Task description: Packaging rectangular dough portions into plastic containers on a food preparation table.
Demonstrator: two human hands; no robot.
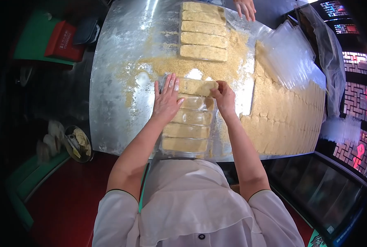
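A clear plastic compartment tray (212,123) lies on the metal table in front of me. Across its far compartment lies a long, crumb-coated slab of dough or cake (197,87). The fingers of my left hand (167,100), dusted with white powder, rest flat on the slab's left end. With thumb and fingers, my right hand (225,95) pinches its right end. The compartments nearer to me show no slabs, only clear ribbed plastic. Beyond, a second clear tray (181,40) holds several coated slabs side by side. Yellowish crumbs (158,65) are scattered between the two trays.
At right, many coated pieces (282,120) stand in packed rows under stacked clear plastic trays (290,55). Another person's hand (245,8) is at the table's far edge. A metal bowl (78,143) with utensils sits at the left, and a red box (61,41) lies farther back.
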